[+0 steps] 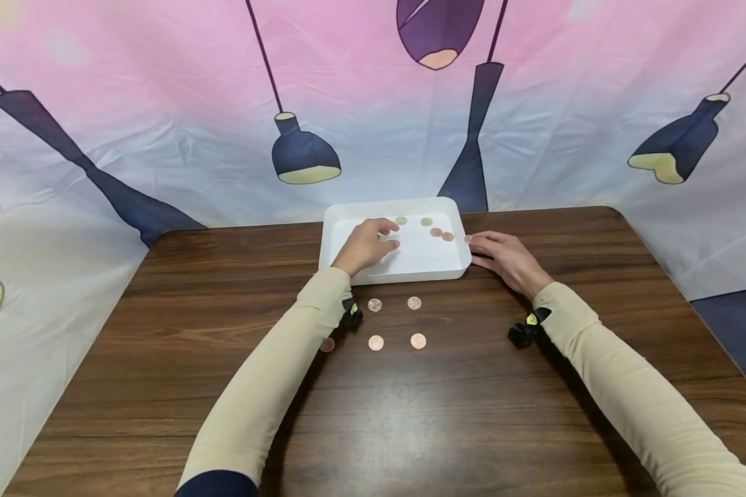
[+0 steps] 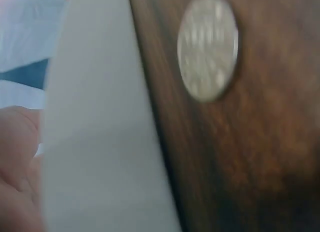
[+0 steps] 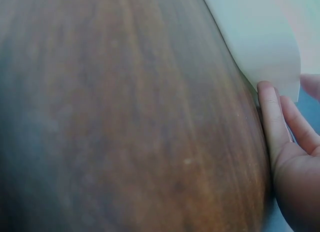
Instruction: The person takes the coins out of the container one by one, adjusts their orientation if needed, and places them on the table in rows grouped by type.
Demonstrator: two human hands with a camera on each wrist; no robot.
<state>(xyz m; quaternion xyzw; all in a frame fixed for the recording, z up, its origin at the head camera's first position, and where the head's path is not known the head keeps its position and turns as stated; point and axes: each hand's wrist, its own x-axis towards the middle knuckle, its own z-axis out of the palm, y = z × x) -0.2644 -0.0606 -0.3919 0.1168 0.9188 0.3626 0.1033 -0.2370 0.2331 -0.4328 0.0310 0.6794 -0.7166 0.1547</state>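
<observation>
A white tray [image 1: 348,228] stands at the back middle of the wooden table [image 1: 410,414], with several copper coins [image 1: 436,232] lying in its far right part. My left hand [image 1: 369,243] reaches over the tray's near wall, its fingers curled toward the thumb above the tray floor; whether a coin is pinched there is hidden. My right hand [image 1: 503,257] lies flat on the table beside the tray's right corner [image 3: 260,42], its straight fingers [image 3: 270,112] touching the wall. Several more coins [image 1: 414,302] lie on the table in front of the tray; the left wrist view shows one coin [image 2: 207,47] close up and blurred.
One coin [image 1: 327,344] is half hidden under my left forearm. A printed cloth backdrop [image 1: 373,103] hangs right behind the table's far edge. The table's rounded corners lie at the far left and far right.
</observation>
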